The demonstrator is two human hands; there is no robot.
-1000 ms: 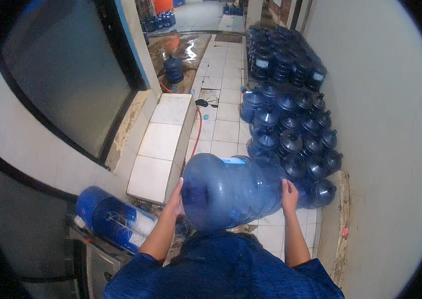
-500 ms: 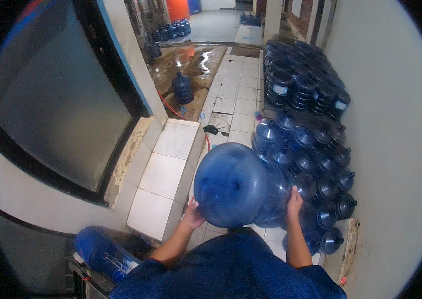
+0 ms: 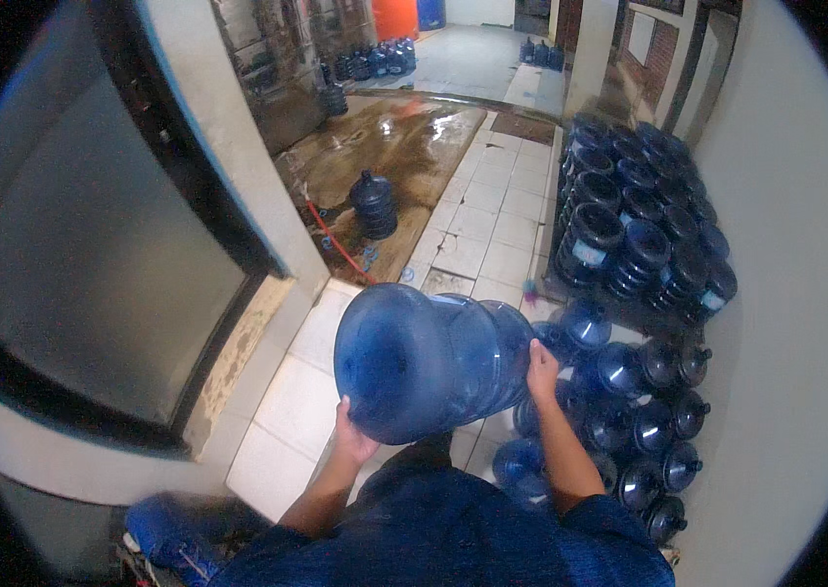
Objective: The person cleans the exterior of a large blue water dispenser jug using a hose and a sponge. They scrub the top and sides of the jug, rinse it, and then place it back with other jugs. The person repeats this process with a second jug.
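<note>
Holding a large blue bottle (image 3: pixel 433 367) on its side in mid-air, above the tiled floor (image 3: pixel 477 225). Cupping the broad base end with the left hand (image 3: pixel 355 435), curving round the lower edge, and clasping the opposite end with the right hand (image 3: pixel 542 372) (hiding the neck, and not showing how tightly it is pressed). Spanning the bottle's full length between both hands and gripping nothing else. Judging from this, being done with picking up, but not yet setting down anywhere. Seeing, close beyond the right hand, a cluster of neck-up bottles (image 3: pixel 619 369); farther off, a packed group of dark bottles (image 3: pixel 641 249); and on the wet patch (image 3: pixel 414 161), one lone bottle (image 3: pixel 373 205). Finding no sign of how many are needing handling, so leaving the remaining count untold
</note>
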